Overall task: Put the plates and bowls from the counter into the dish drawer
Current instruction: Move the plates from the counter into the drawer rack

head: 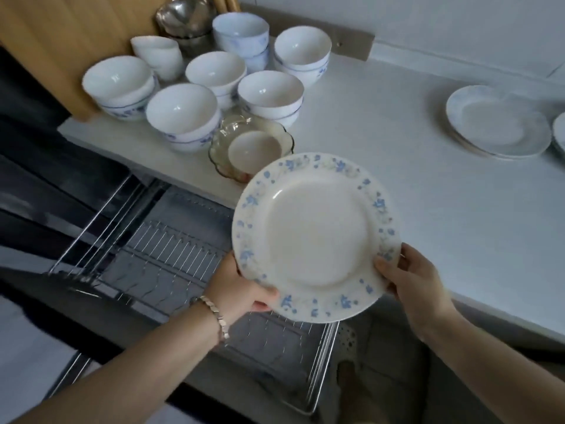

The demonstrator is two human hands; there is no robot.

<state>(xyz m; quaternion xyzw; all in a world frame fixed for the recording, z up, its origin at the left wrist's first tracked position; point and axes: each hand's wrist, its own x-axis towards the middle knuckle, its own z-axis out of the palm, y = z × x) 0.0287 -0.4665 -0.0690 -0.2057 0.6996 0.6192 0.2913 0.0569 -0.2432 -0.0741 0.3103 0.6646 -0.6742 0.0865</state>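
Note:
A white plate with a blue flower rim (316,237) is held in the air over the counter's front edge and the open dish drawer (171,264). My left hand (241,286) grips its lower left rim, and my right hand (412,280) holds its right rim. The drawer is pulled out below, showing a bare wire rack. Several stacked white bowls (183,114) stand at the back left of the white counter (443,215). A stack of white plates (498,120) lies at the far right.
A brown glass dish with a small white bowl in it (253,148) sits at the counter edge just behind the plate. Steel bowls (183,16) and a wooden board (70,32) stand at the back left. Another plate's edge (559,133) shows at the right border.

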